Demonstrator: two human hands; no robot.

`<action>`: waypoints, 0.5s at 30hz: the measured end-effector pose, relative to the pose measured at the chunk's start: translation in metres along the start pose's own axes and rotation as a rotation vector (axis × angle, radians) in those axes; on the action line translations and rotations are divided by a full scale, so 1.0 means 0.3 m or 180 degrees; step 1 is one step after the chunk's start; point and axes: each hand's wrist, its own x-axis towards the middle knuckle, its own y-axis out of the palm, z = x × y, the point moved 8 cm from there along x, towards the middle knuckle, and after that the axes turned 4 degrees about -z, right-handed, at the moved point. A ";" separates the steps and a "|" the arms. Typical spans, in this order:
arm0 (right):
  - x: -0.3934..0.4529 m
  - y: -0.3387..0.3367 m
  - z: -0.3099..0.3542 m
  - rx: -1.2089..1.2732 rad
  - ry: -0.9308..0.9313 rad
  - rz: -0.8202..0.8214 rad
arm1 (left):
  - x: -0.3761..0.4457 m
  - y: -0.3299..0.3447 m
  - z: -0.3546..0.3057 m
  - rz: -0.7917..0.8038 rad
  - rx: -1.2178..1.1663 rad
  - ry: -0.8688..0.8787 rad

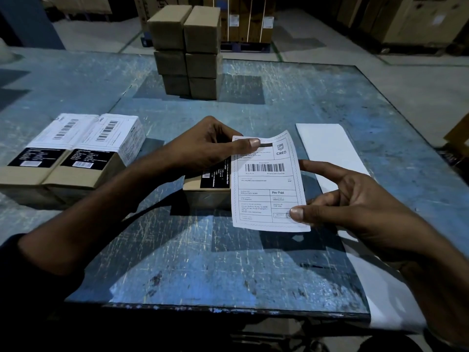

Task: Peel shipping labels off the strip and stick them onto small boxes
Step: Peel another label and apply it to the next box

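Held shipping label [267,184] taut above small box [206,193] on table [203,262], left hand [208,148] pinching top corner, right hand [337,207] pinching bottom, apparently aligning before sticking.

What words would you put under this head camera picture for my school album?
Two hands, left hand and right hand, hold a shipping label above a small box on a blue table.

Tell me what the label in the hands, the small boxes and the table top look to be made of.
Label: thin matte white paper, probably adhesive-backed; its top edge curls.
Stacked boxes: plain brown cardboard, dull, with folded edges and flap seams.
Table top: hard sheet painted blue, likely metal, though that is unsure; scratches and worn patches show through the paint, which has a slight sheen.
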 end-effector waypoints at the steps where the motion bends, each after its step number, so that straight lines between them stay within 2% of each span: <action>1: -0.001 0.000 0.000 -0.0007 0.0001 0.0010 | -0.001 0.001 0.000 -0.0002 0.0022 0.0000; 15: 0.003 -0.005 -0.017 -0.0034 0.0125 -0.0023 | 0.007 -0.002 0.024 0.0055 0.0202 -0.0053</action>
